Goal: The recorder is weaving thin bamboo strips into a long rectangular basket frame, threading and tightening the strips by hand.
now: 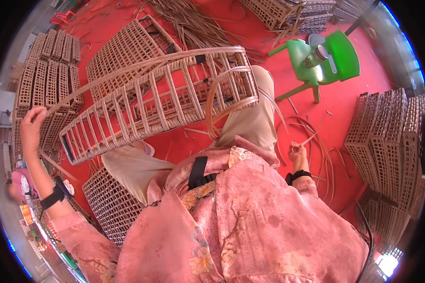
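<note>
A long, partly woven basket frame (152,106) with open slats lies slantwise across my lap and knees. My left hand (32,126), out at the far left, is closed in a pinch on a pale flat weaving strip (87,87). That strip runs from the frame's top edge down to my fingers, and its tail hangs below the hand. To the right of my knee, my right hand (297,152) is closed on the thin end of another strip (310,138). Loops of strip (211,101) hang around the frame's right end.
Finished lattice baskets are stacked at left (45,70) and right (387,137). A green plastic chair (343,56) bears a lidded jar (316,55). Loose strips (189,21) lie on the red floor (337,106). Another lattice panel (113,200) leans beside my left leg.
</note>
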`<state>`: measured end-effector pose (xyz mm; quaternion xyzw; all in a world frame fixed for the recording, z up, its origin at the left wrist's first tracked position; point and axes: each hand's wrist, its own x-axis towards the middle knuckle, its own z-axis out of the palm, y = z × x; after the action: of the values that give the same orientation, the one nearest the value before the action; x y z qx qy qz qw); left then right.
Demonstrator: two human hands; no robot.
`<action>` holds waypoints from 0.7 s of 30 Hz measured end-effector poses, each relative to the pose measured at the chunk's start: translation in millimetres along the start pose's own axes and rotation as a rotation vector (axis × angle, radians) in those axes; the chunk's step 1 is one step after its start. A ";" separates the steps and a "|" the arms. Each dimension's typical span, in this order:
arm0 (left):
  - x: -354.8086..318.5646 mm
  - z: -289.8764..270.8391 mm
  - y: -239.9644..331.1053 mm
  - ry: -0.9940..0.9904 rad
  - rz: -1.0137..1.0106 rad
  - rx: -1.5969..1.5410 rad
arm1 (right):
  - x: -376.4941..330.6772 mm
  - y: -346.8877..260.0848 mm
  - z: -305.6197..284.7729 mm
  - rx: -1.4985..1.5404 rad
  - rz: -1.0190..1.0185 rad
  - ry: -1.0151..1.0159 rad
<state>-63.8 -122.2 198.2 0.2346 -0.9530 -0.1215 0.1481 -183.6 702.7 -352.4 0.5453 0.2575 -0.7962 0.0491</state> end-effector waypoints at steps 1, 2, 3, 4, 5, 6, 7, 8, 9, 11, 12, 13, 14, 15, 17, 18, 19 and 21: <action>-3.1 9.6 6.0 -0.001 0.089 -0.023 | -11.1 1.2 3.1 -0.114 0.047 -0.016; -11.3 25.5 22.5 0.310 0.292 0.297 | -25.5 2.8 11.8 -0.212 0.128 -0.079; -23.4 44.7 48.2 0.625 0.463 0.624 | -42.0 3.8 27.1 -0.341 0.096 -0.090; -43.1 69.3 79.9 0.506 0.361 0.273 | -61.9 2.0 44.8 -0.449 0.120 -0.181; -68.7 96.2 116.1 0.378 0.270 -0.041 | -85.3 -2.4 64.2 -0.638 0.149 -0.202; -91.1 121.1 154.5 0.115 0.289 -0.515 | -110.4 -6.2 86.1 -0.823 0.204 -0.237; -105.9 143.7 191.0 -0.126 0.245 -0.811 | -137.2 -8.7 108.4 -0.825 0.197 -0.260; -118.2 164.3 225.7 -0.152 0.323 -0.754 | -164.6 -10.8 130.8 -1.091 0.150 -0.337; -119.5 181.9 255.7 -0.197 0.356 -0.733 | -192.9 -12.5 151.1 -1.368 0.096 -0.369; -120.5 196.6 288.5 -0.162 0.435 -0.536 | -251.1 -21.4 186.4 -1.463 -0.070 -0.562; -119.5 202.3 298.4 -0.103 0.462 -0.405 | -278.4 -24.1 201.0 -1.540 -0.236 -0.737; -117.4 205.6 303.2 -0.127 0.460 -0.249 | -303.4 -23.6 212.8 -1.556 -0.235 -0.709; -111.6 206.4 301.5 0.111 0.553 -0.168 | -325.3 -21.2 224.1 -1.435 -0.414 -0.856; -109.0 206.2 296.3 0.193 0.581 -0.193 | -343.7 -15.8 235.3 -1.276 -0.585 -1.038; -104.0 204.6 279.4 0.096 0.477 -0.367 | -370.8 -2.4 258.2 -1.289 -0.770 -1.099; -102.0 203.4 269.1 -0.059 0.404 -0.476 | -379.0 8.4 269.2 -1.282 -0.950 -1.180; -99.2 202.0 258.3 -0.053 0.396 -0.467 | -383.2 21.9 281.1 -1.276 -0.943 -1.214; -91.4 197.8 235.7 -0.270 0.363 -0.603 | -386.4 48.6 306.0 -1.329 -1.397 -1.271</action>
<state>-150.5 156.8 65.3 -0.0106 -0.9114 -0.3984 0.1029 -269.5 440.5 59.0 -0.3487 0.8002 -0.4879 -0.0040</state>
